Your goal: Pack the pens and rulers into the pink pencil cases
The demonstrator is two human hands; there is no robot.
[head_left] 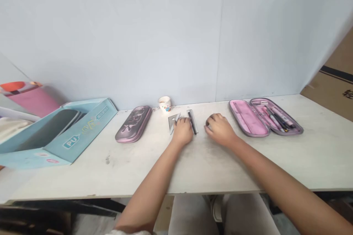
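My left hand (183, 130) rests on the table with its fingers curled down, its fingertips hidden. Under and beside it lies a triangular set square (172, 120) with a round hole and a white strip across it. Close to its right side are a black pen (191, 119) and a clear ruler (196, 127), side by side. My right hand (220, 128) is on the table to the right of the ruler, apart from it. Its fingers are bent inward around a small greyish spot that is too blurred to name.
A closed dark pencil case (134, 124) lies at left, and an open pink-lined pencil case (249, 119) with several pens at right. A paper cup (165, 104) stands by the wall. A light-blue box (82, 132) holds something dark. A cardboard box (335, 84) stands far right.
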